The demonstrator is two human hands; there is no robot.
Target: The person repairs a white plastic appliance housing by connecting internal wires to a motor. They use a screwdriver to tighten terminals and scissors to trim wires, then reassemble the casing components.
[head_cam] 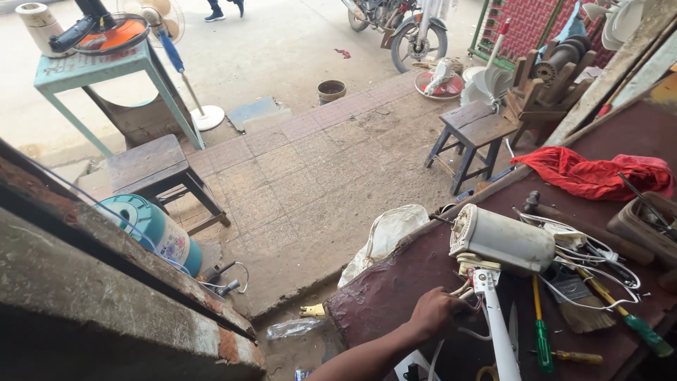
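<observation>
- Your left hand point(436, 314) shows only its back; its fingers curl out of sight among the wires point(467, 291), so you cannot tell what they pinch.
- Your forearm runs off the bottom edge at 6 o'clock.
- Your right hand is nowhere in frame.
- The white fan stem point(499, 331) is cut by the bottom edge.
- The brown box point(645, 227) at 3 o'clock is clipped by the right edge; its contents are too cluttered to make out.
- At 12 o'clock, the motorcycle point(402, 25) and a passer-by's shoes point(224, 10) are cut off by the top edge.
</observation>
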